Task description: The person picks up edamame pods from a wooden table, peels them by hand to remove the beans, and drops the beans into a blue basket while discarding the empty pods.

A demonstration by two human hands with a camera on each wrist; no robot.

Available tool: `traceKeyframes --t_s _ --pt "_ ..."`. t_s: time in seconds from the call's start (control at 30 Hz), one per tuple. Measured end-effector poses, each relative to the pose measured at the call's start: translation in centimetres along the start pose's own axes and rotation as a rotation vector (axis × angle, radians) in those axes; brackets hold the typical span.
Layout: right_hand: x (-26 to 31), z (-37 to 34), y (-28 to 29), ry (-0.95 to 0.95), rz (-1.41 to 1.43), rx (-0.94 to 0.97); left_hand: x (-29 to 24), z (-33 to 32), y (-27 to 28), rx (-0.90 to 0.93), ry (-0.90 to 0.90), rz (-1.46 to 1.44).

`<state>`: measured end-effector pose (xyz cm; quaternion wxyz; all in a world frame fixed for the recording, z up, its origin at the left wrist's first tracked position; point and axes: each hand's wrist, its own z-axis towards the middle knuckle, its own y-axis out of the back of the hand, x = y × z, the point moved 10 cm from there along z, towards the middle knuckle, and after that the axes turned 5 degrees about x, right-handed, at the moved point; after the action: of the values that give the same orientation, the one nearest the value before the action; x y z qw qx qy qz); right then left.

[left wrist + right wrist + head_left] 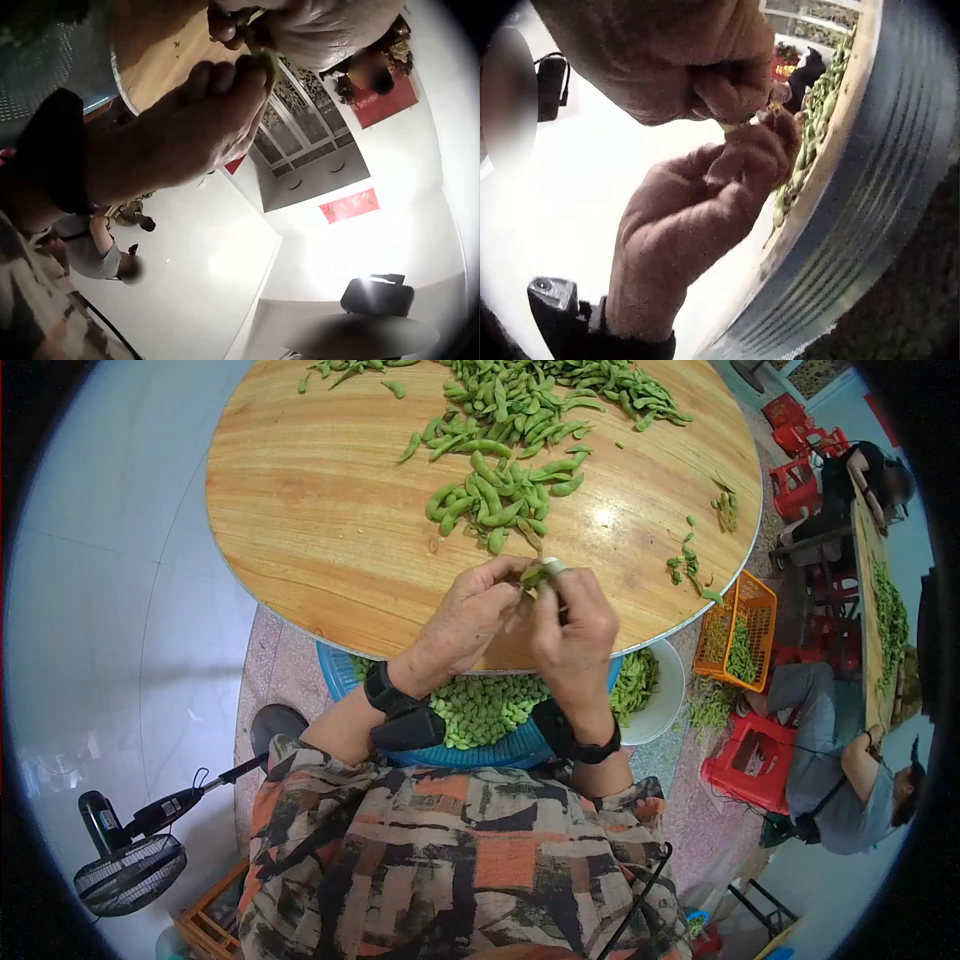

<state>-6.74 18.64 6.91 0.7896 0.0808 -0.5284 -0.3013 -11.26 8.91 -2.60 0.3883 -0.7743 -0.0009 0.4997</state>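
Observation:
My left hand [465, 615] and right hand [577, 630] meet over the near edge of the round wooden table [330, 550]. Between their fingertips they pinch a green soybean pod [533, 577], partly covered by the fingers. A whitish band [552, 564] shows at a right fingertip. In the left wrist view the right hand [199, 124] reaches the pod from below. The right wrist view has the left hand [690, 210] under the right hand [667, 56]. Just beyond the fingers lies a small heap of pods [495, 500]. Below my wrists, shelled green beans [485, 705] fill a blue basket [520, 748].
More pods [520, 400] are piled at the table's far side, with scraps [690, 565] on the right. A white bowl [672, 705] of green pods stands beside the basket. Farther right are an orange crate [765, 610], red stools [755, 755] and seated people. A fan [130, 870] stands left.

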Motion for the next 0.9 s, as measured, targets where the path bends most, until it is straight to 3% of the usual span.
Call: traceKeyframes --t_s 0.03,0.1,0.13,0.33,0.47,0.53,0.6,0.8,0.83,0.9 --pt "-0.4 0.0 0.6 0.001 0.0 0.0 -0.6 -0.4 0.4 0.0 -0.001 0.0" --pt "-4.6 -0.8 0.3 -0.359 0.35 0.097 0.3 -1.2 0.2 0.127 0.179 0.043" --pt "-5.1 -1.0 0.2 -0.437 0.489 0.124 0.3 -1.3 0.3 0.129 0.183 0.044" --pt "-5.2 -1.2 -0.7 -0.508 0.662 0.242 0.8 -1.7 -0.1 0.195 0.228 0.097" --pt "-5.7 -1.4 -1.8 -0.603 0.931 0.295 -0.7 -2.0 0.4 0.079 0.143 0.168" --pt "-5.9 -2.7 -3.5 -0.71 1.057 0.448 -1.3 -2.1 0.0 0.047 0.12 0.167" --pt "-5.8 -2.8 -3.7 -0.698 1.055 0.448 -2.8 -2.1 -0.2 -0.02 0.004 0.506" --pt "-6.0 -2.6 -3.8 -0.68 1.005 0.435 -4.3 -2.5 -0.6 -0.063 -0.236 0.866" --pt "-6.1 -2.6 -3.8 -0.676 0.998 0.435 -4.5 -2.6 -0.5 -0.063 -0.235 0.866" --pt "-6.1 -2.7 -4.1 -0.686 1.066 0.453 -0.9 -2.3 -0.3 0.104 0.114 0.102"
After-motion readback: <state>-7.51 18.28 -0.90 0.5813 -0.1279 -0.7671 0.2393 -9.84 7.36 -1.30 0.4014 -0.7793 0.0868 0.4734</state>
